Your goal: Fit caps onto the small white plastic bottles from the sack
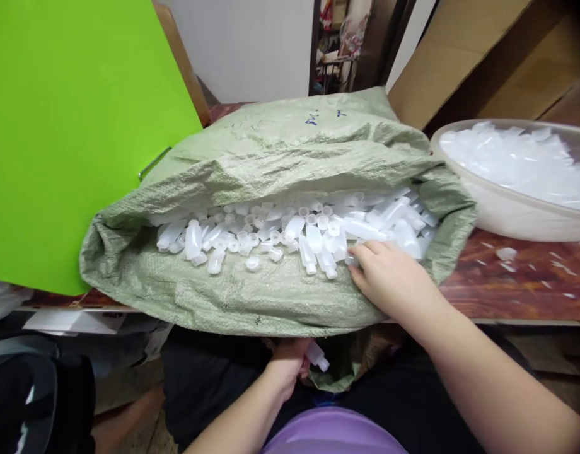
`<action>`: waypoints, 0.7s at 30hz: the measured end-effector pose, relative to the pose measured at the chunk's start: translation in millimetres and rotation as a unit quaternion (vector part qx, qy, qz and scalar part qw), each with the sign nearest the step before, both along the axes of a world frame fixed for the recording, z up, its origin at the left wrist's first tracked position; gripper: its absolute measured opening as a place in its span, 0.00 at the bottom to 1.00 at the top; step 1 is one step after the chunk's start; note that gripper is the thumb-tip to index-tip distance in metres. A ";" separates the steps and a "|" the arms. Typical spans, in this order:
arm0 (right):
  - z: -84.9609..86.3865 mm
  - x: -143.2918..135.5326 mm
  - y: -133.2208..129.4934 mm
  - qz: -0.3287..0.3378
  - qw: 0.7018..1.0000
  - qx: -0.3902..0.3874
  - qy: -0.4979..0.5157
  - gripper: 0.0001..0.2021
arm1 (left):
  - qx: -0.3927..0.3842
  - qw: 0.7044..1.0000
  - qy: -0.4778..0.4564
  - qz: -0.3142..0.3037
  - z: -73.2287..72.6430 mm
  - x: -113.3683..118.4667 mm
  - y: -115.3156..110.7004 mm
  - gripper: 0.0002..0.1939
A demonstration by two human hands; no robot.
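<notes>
A green woven sack (214, 296) lies on its side, its wide mouth facing me. Inside the mouth is a heap of small translucent white plastic bottles (313, 239), mixed with short cap-like pieces (252, 263). At the heap's right front, my right hand (384, 271) has its fingers bent around a small translucent piece (350, 259); most of that piece is hidden. Below the sack's front edge, over my lap, my left hand (290, 366) is closed on a small plastic bottle (318, 357), whose narrow neck sticks out to the right.
To the right stands a large translucent basin (517, 211) full of white plastic pieces. Small scraps lie on the reddish wood-patterned table (517, 284). A bright green panel (82, 126) stands at left, and a cardboard box (464, 57) at the back right. Below the sack hangs more green fabric (342, 372).
</notes>
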State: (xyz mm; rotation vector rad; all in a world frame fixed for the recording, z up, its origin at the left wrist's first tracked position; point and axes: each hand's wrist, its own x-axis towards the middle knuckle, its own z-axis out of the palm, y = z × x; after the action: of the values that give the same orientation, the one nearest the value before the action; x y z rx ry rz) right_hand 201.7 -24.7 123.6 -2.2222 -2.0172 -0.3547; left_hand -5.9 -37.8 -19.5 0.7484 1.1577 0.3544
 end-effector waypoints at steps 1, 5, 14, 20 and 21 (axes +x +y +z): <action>0.1 -0.9 0.1 -0.004 1.000 0.009 0.003 0.12 | 0.005 1.000 -0.015 -0.003 5.0 -0.9 1.2 0.25; 12.8 -5.1 -31.5 0.034 0.983 0.131 0.123 0.17 | 0.000 0.995 -0.090 -0.033 23.8 -3.3 7.0 0.24; -45.4 -37.3 -115.6 0.185 0.895 -0.014 0.405 0.22 | -0.047 0.952 -0.192 -0.235 51.7 -1.7 8.0 0.22; -77.0 -41.9 -121.8 0.156 0.857 0.004 0.492 0.09 | -0.140 0.958 -0.136 -0.212 48.2 0.3 5.0 0.23; -76.5 -40.2 -121.8 0.168 0.859 -0.016 0.483 0.09 | -0.170 0.951 -0.125 -0.228 45.4 -1.0 5.9 0.24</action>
State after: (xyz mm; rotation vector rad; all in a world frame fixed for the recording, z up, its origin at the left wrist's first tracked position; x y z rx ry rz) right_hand 161.5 -146.5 47.1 -1.4719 -1.7065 0.6993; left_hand -6.9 -31.8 25.9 0.6217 0.7497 -0.1369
